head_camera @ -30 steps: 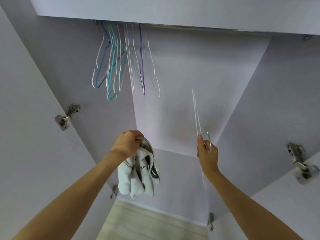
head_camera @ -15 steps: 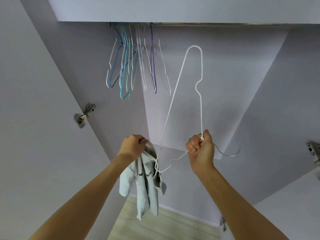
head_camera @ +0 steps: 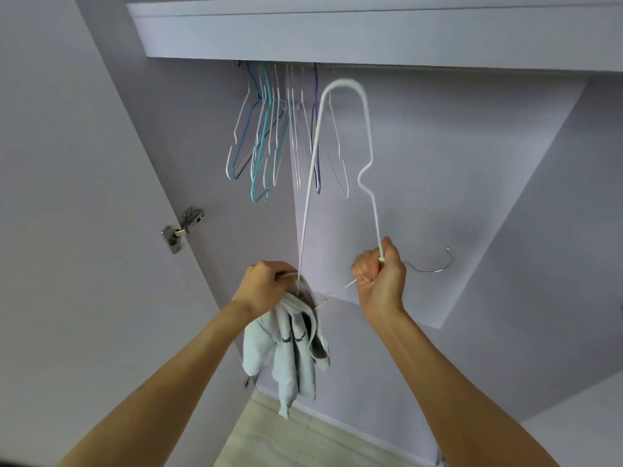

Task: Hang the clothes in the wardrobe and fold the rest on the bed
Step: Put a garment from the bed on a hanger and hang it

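Head view, looking up into the open wardrobe. Right hand (head_camera: pixel 379 281) clenched around the neck of a white wire hanger (head_camera: pixel 367 136), fingers wrapped tight; metal hook (head_camera: pixel 435 264) sticks out to the right of the fist. Hanger stands on end: long axis near vertical, one shoulder loop up near the rail, the bottom bar running down-left to the left hand (head_camera: pixel 266 286). Left hand grips a bunched pale blue garment (head_camera: pixel 290 348) by its top, fingers curled round the cloth; the lower shoulder end of the hanger meets that hand, apparently right at the garment's opening, though the exact contact is hidden by fingers.

Garment hangs straight down below the left fist, between the two forearms, not yet on the hanger.

Judgement: next move turns on feeding the lower hanger end into the garment. Left hand is nearer the cloth; right steers.

Spare hangers (head_camera: pixel 266 136) bunched at left end of the rail, under the shelf (head_camera: pixel 337 32).
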`<action>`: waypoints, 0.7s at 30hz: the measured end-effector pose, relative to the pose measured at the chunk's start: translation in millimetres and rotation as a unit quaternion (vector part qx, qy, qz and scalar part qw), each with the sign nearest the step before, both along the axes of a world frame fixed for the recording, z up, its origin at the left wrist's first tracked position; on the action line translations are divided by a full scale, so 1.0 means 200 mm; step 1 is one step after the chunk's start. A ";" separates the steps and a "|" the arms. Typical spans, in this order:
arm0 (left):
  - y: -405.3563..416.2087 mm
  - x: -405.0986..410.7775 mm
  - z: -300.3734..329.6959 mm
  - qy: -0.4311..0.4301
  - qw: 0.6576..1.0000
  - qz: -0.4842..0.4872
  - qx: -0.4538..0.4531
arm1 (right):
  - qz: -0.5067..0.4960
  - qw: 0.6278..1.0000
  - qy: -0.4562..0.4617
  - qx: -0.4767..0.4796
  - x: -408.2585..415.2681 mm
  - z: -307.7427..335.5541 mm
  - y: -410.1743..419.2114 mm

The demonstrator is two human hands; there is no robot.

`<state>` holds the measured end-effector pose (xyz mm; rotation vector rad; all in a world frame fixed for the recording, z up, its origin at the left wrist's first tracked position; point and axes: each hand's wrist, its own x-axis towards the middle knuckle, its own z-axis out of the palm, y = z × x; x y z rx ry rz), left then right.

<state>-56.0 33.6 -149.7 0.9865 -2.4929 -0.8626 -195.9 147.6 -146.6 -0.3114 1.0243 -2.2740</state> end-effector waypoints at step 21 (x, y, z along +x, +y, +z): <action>-0.23 0.19 0.20 -0.051 0.973 0.199 0.106 | -0.113 0.757 0.514 0.387 -0.35 -0.10 -0.02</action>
